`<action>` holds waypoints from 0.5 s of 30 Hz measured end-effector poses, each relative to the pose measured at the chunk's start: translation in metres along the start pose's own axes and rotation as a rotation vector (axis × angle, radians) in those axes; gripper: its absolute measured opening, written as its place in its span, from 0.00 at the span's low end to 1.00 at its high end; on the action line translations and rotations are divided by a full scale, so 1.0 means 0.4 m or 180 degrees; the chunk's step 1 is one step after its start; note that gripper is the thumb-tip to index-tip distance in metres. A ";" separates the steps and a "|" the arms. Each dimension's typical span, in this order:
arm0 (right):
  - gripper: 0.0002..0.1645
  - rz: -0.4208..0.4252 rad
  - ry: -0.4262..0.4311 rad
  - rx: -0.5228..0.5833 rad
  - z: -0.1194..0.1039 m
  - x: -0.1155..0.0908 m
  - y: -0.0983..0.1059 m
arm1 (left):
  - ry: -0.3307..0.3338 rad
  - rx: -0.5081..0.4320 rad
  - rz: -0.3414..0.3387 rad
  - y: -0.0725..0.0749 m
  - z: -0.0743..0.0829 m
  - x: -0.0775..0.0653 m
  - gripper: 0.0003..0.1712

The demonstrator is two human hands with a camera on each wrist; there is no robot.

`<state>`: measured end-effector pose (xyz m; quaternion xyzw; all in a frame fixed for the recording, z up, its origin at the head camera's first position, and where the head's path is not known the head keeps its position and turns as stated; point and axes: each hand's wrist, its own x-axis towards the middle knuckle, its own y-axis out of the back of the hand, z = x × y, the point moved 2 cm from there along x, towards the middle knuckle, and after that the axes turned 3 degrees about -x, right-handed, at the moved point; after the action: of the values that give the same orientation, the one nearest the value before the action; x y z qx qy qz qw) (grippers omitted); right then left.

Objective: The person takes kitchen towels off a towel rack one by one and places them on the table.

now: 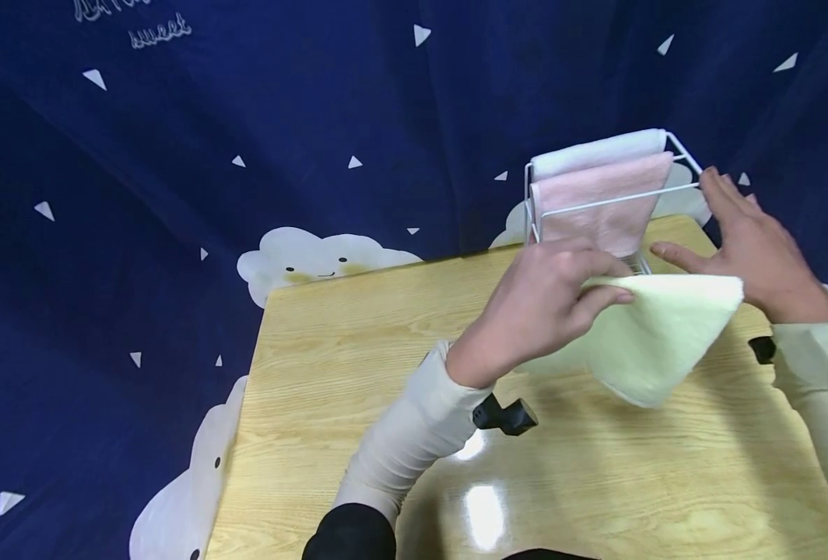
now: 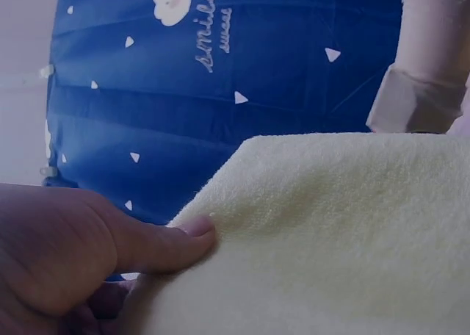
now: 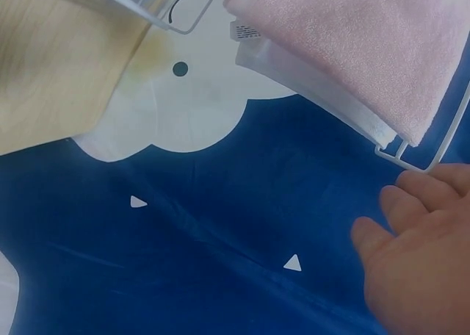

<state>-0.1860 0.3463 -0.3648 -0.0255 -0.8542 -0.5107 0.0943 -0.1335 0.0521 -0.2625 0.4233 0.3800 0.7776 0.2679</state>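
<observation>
One yellow towel, pinched by our left hand above the table near its far-right corner. Likely light, floppy; we'd grip top corners. Right hand, fingers extended, touches the rack.

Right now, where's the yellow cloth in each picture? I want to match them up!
Head: the yellow cloth is right of centre, around mid-height, pinched in the left hand.
Left wrist: the yellow cloth fills much of the lower right, with the thumb on it.
Right wrist: it isn't in this picture.
Shared landmark: the blue curtain with white triangles shows in all three.
</observation>
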 end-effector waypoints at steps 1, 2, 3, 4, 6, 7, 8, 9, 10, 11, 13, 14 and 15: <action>0.64 0.0011 0.0002 -0.0012 0.001 0.000 0.001 | 0.0000 0.0019 -0.0027 -0.008 0.000 -0.003 0.10; 0.64 0.0021 0.0009 -0.0031 0.002 0.000 0.001 | -0.0005 0.0041 -0.0049 -0.016 0.000 -0.006 0.10; 0.64 0.0035 0.0018 -0.0048 0.002 0.000 0.002 | -0.0013 0.0053 -0.0070 -0.024 0.000 -0.009 0.10; 0.64 0.0044 0.0025 -0.0064 0.002 0.000 0.002 | -0.0017 0.0071 -0.0091 -0.032 0.001 -0.013 0.09; 0.64 0.0071 0.0048 -0.0089 0.003 0.000 0.001 | -0.0038 0.0102 -0.0113 -0.048 0.002 -0.021 0.09; 0.64 0.0078 0.0053 -0.0104 0.003 0.000 0.001 | -0.0048 0.0101 -0.0120 -0.055 0.002 -0.025 0.09; 0.64 0.0086 0.0054 -0.0107 0.004 0.000 0.001 | -0.0049 0.0083 -0.0120 -0.062 0.003 -0.029 0.09; 0.64 0.0089 0.0052 -0.0110 0.004 0.000 0.000 | -0.0044 0.0056 -0.0117 -0.068 0.003 -0.034 0.09; 0.64 0.0084 0.0045 -0.0115 0.005 0.000 0.000 | -0.0021 0.0060 -0.0127 -0.074 0.004 -0.038 0.10; 0.64 0.0076 0.0036 -0.0123 0.005 0.000 -0.001 | -0.0001 0.0023 -0.0119 -0.080 0.003 -0.044 0.10; 0.64 0.0060 0.0019 -0.0141 0.006 0.000 -0.003 | 0.0065 -0.0042 -0.0124 -0.091 0.002 -0.053 0.10; 0.64 0.0064 0.0019 -0.0144 0.005 0.000 -0.002 | 0.0106 -0.0056 -0.0132 -0.096 0.000 -0.057 0.10; 0.64 0.0066 0.0017 -0.0142 0.005 0.000 -0.002 | 0.0145 -0.0065 -0.0134 -0.101 -0.001 -0.061 0.10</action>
<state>-0.1864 0.3478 -0.3665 -0.0352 -0.8420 -0.5287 0.1013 -0.1177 0.0568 -0.3069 0.3946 0.3869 0.7851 0.2799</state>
